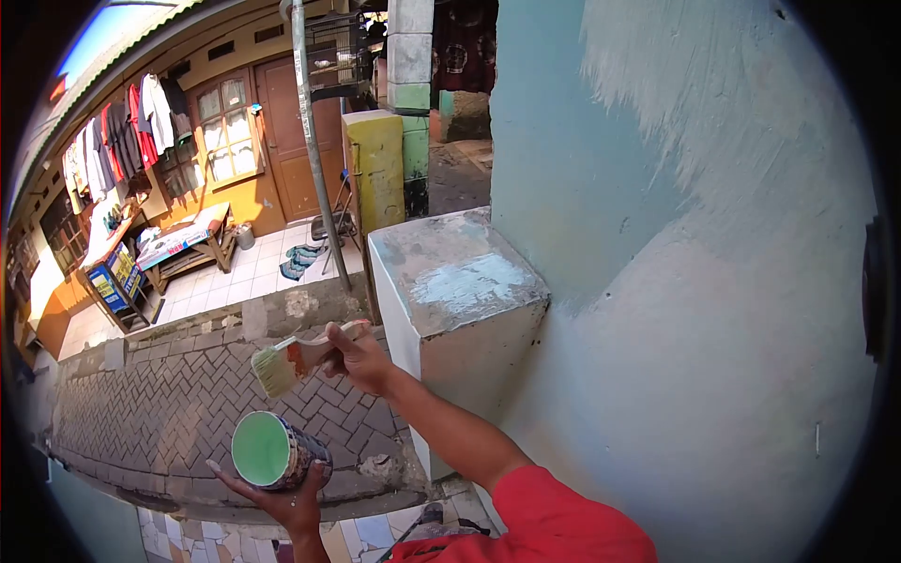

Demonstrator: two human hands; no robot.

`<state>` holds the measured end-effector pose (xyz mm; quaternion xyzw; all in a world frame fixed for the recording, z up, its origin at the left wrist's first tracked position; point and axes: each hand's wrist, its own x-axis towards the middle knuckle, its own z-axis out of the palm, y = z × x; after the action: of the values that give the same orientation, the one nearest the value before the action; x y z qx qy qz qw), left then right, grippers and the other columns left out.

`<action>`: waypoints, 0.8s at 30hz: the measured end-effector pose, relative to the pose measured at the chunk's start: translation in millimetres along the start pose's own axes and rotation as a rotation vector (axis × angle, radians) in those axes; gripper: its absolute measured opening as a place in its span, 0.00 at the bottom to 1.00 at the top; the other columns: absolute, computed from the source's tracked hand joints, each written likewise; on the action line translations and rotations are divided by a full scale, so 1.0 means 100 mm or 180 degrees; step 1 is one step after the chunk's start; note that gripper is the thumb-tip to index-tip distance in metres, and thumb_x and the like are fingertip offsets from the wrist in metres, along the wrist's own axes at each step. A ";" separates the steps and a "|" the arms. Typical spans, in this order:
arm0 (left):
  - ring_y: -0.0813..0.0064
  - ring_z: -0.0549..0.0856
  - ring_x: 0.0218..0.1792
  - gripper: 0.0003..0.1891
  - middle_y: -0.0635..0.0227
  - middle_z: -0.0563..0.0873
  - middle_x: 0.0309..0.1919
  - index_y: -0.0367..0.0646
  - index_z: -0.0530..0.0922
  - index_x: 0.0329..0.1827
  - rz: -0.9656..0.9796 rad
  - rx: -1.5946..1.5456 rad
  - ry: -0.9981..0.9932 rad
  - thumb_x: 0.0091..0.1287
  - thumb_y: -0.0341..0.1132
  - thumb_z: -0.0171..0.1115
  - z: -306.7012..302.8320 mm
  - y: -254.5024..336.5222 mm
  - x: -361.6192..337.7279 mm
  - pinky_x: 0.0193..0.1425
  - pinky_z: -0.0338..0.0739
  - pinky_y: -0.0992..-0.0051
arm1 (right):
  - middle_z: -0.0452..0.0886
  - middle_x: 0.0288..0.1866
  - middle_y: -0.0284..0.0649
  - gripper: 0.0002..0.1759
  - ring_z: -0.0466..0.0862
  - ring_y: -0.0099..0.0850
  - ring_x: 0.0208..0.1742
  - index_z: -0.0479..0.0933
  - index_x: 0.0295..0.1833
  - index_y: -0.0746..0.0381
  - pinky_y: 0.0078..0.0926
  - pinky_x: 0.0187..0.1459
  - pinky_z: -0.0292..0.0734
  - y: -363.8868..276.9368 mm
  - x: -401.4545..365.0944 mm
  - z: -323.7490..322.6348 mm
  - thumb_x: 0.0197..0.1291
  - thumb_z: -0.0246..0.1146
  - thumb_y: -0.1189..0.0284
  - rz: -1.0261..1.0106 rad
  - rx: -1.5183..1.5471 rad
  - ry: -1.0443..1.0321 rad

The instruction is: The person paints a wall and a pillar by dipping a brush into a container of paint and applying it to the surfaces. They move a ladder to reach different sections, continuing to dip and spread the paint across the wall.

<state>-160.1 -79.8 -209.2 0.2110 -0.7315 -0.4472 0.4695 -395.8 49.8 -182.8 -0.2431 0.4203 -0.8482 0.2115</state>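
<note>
A paintbrush [288,362] with pale, paint-coated bristles is in my right hand [357,360], whose fingers wrap round its handle. The bristles point left, above and slightly right of the can's mouth, not touching it. Below, my left hand [293,505] grips a paint can [298,457] from beneath and the side; pale green shows inside its open top. To the right of the brush stands a white pillar [474,361], its flat top partly covered with light blue, wet-looking paint [472,283].
A large wall [582,141], blue-green with whitish brushed areas, rises at the right, joining the pillar. Behind are a brick-paved lane [188,385], a metal pole [314,141], a yellow post [377,174], a bench [192,239] and hanging clothes [122,136].
</note>
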 end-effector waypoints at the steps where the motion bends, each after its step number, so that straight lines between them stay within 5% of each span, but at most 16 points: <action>1: 0.51 0.57 0.82 0.80 0.57 0.50 0.84 0.49 0.36 0.88 -0.0023 -0.0256 -0.0031 0.32 0.31 0.89 0.08 0.07 -0.03 0.87 0.50 0.50 | 0.88 0.32 0.38 0.33 0.85 0.22 0.26 0.82 0.49 0.65 0.22 0.30 0.83 -0.09 -0.09 0.02 0.66 0.68 0.41 -0.0004 -0.0104 0.0010; 7: 0.49 0.64 0.78 0.80 0.51 0.57 0.79 0.44 0.27 0.86 -0.0029 -0.1028 -0.0507 0.40 0.34 0.87 0.36 -0.17 -0.13 0.84 0.56 0.48 | 0.89 0.36 0.41 0.31 0.87 0.24 0.27 0.84 0.51 0.67 0.23 0.33 0.85 -0.67 -0.87 0.17 0.70 0.66 0.46 -0.0154 -0.0327 0.0141; 17: 0.48 0.76 0.70 0.78 0.42 0.67 0.74 0.39 0.25 0.84 0.1292 -0.0879 -0.1626 0.47 0.37 0.88 0.48 -0.19 -0.44 0.79 0.64 0.51 | 0.89 0.38 0.41 0.15 0.88 0.27 0.37 0.85 0.48 0.71 0.23 0.42 0.85 -1.23 -1.84 0.33 0.71 0.71 0.67 -0.0660 -0.1684 0.0466; 24: 0.51 0.71 0.75 0.79 0.48 0.66 0.76 0.40 0.24 0.83 0.1528 -0.0216 -0.1826 0.47 0.43 0.89 0.28 -0.10 -0.40 0.85 0.54 0.50 | 0.87 0.35 0.42 0.17 0.88 0.29 0.38 0.85 0.47 0.71 0.27 0.37 0.86 -1.16 -1.90 0.18 0.69 0.73 0.65 -0.1391 -0.1333 0.0820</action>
<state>-167.1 -43.5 -242.4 -0.1160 -0.8467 -0.3893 0.3437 -252.0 210.6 -122.9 -0.2565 0.5468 -0.7924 -0.0851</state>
